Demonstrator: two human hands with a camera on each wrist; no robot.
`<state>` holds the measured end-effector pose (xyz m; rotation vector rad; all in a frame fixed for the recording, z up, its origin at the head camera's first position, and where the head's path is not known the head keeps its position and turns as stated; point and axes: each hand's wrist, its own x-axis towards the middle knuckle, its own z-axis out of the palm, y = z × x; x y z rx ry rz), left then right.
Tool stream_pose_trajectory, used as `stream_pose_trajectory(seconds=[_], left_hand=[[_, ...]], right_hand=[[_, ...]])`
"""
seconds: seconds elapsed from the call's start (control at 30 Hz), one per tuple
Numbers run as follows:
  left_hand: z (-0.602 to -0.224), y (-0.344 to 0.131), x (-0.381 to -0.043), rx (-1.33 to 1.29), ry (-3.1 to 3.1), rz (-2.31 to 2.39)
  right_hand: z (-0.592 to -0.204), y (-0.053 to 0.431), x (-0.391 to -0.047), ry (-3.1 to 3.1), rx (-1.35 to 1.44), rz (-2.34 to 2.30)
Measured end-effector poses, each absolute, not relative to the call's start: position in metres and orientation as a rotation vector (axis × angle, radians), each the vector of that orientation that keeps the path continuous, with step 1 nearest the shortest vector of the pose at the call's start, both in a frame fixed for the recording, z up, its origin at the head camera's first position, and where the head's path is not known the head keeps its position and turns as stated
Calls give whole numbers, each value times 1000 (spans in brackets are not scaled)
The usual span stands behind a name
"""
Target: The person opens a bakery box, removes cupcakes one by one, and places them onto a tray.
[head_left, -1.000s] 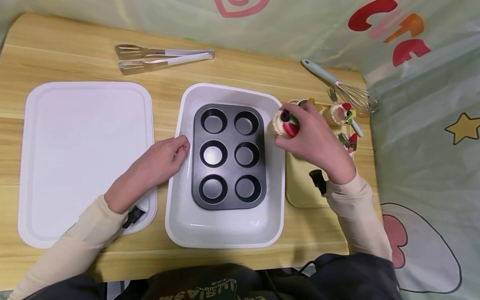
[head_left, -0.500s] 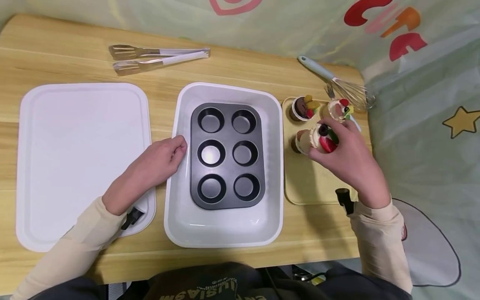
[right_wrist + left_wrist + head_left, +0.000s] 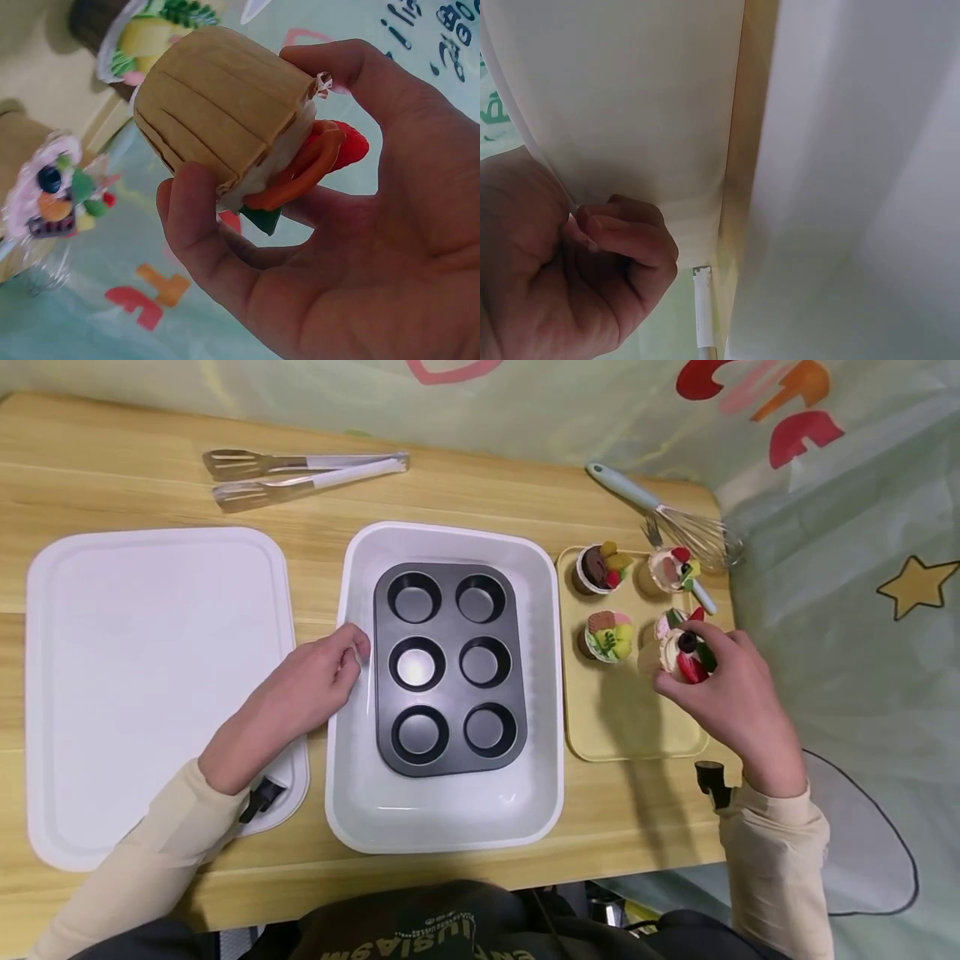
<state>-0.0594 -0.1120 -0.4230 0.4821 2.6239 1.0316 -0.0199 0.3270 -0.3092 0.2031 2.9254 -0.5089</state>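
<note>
My right hand pinches a cupcake with cream, a strawberry slice and a dark berry, by its sides, over the yellow tray. Up close in the right wrist view, its brown pleated wrapper faces the camera, thumb and fingers on either side. Part of a pink-topped cupcake on the tray hides behind the held one. My left hand grips the left rim of the white rectangular tub; in the left wrist view its fingers curl at the tub's edge. Inside the tub lies a dark muffin tin.
Also on the yellow tray are a chocolate cupcake, a green-topped cupcake and a cream cupcake. Behind it lie a whisk and a fork. Tongs lie at the back; a white tray is at left.
My right hand has carried the cupcake rightward from the tub's right edge to over the yellow tray, uncovering other cupcakes there. My left hand stays on the rim.
</note>
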Motion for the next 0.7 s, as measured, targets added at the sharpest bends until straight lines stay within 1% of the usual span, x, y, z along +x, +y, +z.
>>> stream_pose_trajectory(seconds=[0.4, 0.7], left_hand=[[-423, -108, -58, 396, 2631, 1076], [-426, -110, -56, 361, 2649, 1156]], right_hand=[[-317, 352, 4, 2877, 317, -468], [-323, 357, 4, 2889, 339, -471]])
